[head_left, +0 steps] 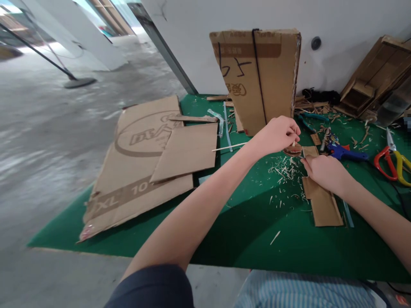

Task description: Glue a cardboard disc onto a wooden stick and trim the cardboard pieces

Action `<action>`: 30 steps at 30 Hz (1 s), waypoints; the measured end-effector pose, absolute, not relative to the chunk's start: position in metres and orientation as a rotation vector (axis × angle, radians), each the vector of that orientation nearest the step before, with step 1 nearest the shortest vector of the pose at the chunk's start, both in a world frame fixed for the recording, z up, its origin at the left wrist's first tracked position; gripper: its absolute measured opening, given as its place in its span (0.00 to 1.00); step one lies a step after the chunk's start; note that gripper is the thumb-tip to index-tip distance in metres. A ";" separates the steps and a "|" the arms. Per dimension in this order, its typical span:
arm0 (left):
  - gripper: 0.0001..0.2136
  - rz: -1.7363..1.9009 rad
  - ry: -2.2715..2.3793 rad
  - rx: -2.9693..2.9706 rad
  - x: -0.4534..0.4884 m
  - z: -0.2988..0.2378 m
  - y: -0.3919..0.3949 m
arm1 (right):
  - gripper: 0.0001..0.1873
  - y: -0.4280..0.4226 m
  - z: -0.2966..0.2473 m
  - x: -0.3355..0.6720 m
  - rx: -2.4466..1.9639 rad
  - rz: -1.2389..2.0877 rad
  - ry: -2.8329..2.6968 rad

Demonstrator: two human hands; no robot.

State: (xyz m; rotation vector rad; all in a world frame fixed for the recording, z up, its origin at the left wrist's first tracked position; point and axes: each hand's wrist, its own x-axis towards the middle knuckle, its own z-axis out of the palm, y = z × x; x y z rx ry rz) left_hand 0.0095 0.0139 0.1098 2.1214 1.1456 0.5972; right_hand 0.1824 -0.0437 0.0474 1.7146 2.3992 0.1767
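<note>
My left hand [280,135] is closed in a pinch, with the end of a thin pale stick [293,143] showing below its fingertips. Just under it is a small brown rounded piece [293,150], partly covered by the hand. To the right, my right hand [326,170] is closed, and a thin thing pokes out at its fingertips, too small to name. Beneath the right hand lie brown cardboard strips [326,209]. Pale shavings [285,169] are scattered between and below both hands. Another thin stick [227,147] runs behind my left forearm.
Flat cardboard sheets [135,171] cover the left of the green table [237,239]. A cardboard panel [272,77] with a black cord stands against the wall. On the right are a blue glue gun [346,153], red-and-yellow-handled scissors [390,160], pliers [310,122] and a wooden box [375,81].
</note>
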 end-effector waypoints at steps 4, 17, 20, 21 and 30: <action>0.09 0.597 1.135 2.121 0.009 0.109 0.015 | 0.30 -0.045 0.051 0.182 1.639 0.167 2.415; 0.09 0.580 1.128 2.111 0.007 0.106 0.018 | 0.29 -0.048 0.045 0.182 1.744 0.216 2.413; 0.09 0.580 1.140 2.088 0.006 0.105 0.020 | 0.29 -0.047 0.047 0.183 1.678 0.178 2.443; 0.10 0.578 1.138 2.078 0.006 0.105 0.020 | 0.29 -0.047 0.048 0.184 1.650 0.169 2.453; 0.09 0.572 1.134 2.100 0.006 0.105 0.020 | 0.29 -0.049 0.044 0.184 1.782 0.216 2.436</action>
